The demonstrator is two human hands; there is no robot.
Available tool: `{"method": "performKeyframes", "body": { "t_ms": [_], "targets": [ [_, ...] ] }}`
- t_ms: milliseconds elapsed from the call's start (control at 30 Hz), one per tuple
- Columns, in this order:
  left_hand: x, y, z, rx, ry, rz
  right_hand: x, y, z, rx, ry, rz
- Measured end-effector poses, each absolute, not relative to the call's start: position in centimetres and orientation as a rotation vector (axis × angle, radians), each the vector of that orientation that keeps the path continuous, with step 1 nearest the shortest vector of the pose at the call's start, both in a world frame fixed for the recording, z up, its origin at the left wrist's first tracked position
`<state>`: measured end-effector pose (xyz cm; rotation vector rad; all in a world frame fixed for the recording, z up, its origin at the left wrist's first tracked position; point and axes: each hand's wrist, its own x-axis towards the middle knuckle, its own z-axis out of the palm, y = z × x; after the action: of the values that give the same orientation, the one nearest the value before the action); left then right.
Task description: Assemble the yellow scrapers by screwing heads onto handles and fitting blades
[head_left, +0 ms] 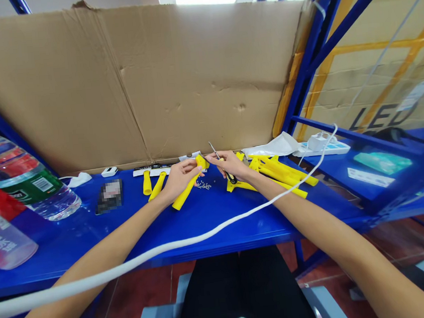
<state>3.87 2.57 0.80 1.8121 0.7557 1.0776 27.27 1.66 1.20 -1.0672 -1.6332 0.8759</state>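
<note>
My left hand (180, 180) is closed around a yellow plastic handle (185, 193), its wider head pointing away from me. My right hand (229, 164) grips a screwdriver (231, 177) by its black-and-yellow handle, with the metal shaft slanting up and away. The right fingertips are close to the head of the yellow handle; whether they touch it I cannot tell. Small metal screws (204, 185) lie loose on the blue table (217, 218) between my hands. Two more yellow tubes (147, 183) rest left of my left hand. Several yellow plastic parts (280, 169) are piled beside my right forearm.
A white cable (204, 235) crosses the view in front of my forearms. At left stand a large water bottle (38, 183) and a plastic cup (5, 239), with a dark phone-like object (109, 196) nearby. A power strip (323, 147) lies right; cardboard (197, 80) walls the back.
</note>
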Motion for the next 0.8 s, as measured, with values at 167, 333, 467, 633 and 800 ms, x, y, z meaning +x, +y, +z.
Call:
{"method": "performKeyframes", "body": {
  "t_ms": [167, 333, 467, 633, 800],
  "targets": [
    [2.8, 3.7, 0.3, 2.516, 0.649, 1.133, 27.2, 1.9, 1.1, -1.063, -1.577, 0.878],
    [2.1, 5.7, -0.8, 2.806, 0.459, 1.249, 27.4, 2.0, 0.9, -1.147, -1.637, 0.841],
    [1.3, 6.8, -0.8, 2.935, 0.424, 1.334, 27.8, 2.3, 0.7, -1.268, -1.770, 0.743],
    [0.0, 7.3, 0.3, 3.109, 0.487, 1.382, 28.0, 2.2, 0.7, -1.226, -2.059, 0.684],
    [-1.6, 8.1, 1.5, 3.248, 0.611, 1.333, 27.8, 2.0, 0.6, -1.145, -2.290, 0.607]
  ]
}}
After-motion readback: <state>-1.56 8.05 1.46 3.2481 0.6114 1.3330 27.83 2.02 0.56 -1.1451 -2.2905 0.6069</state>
